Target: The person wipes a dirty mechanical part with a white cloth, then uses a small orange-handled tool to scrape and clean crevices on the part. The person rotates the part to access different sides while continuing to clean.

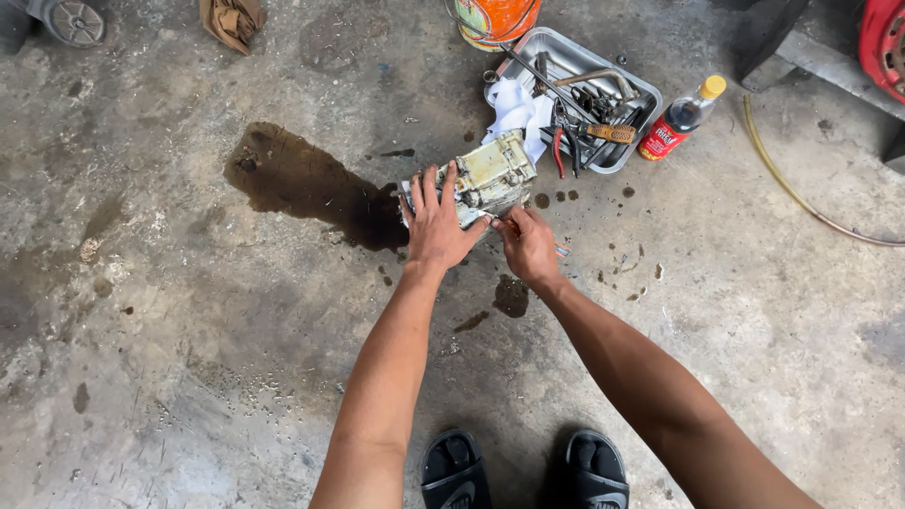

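Standing in black sandals on stained concrete floor, both bare arms reaching forward and down to a grimy pale metal engine part on the ground

Risk first: oil puddle spreads dark just left of the part and touches its near-left edge, smaller drips near the feet; likely slippery, so the part could skid under the pressing hand, or a sandal could slide. Thin tool in the right fist points at the part close to left fingers; a slip could jab them. Greasy casting probably hard to hold steady

Left hand spread flat, fingers wide open, palm pressed on top of the near-left end of the part, bracing not gripping

Right hand closed in a fist round a slim tool with reddish handle, tip touching the part's near edge; exact tool kind too small to tell

Beyond the part: white rag touching its far side and draped into a shallow metal tray. Tray holding red-handled pliers, a screwdriver with amber handle, bent metal bar and other small tools, jumbled. Dark sauce-style bottle, yellow cap, red label, lying just right of the tray. Orange can at far edge behind the tray. Thin hose curving across floor at right. Brown cloth far upper left, small wheel in the corner
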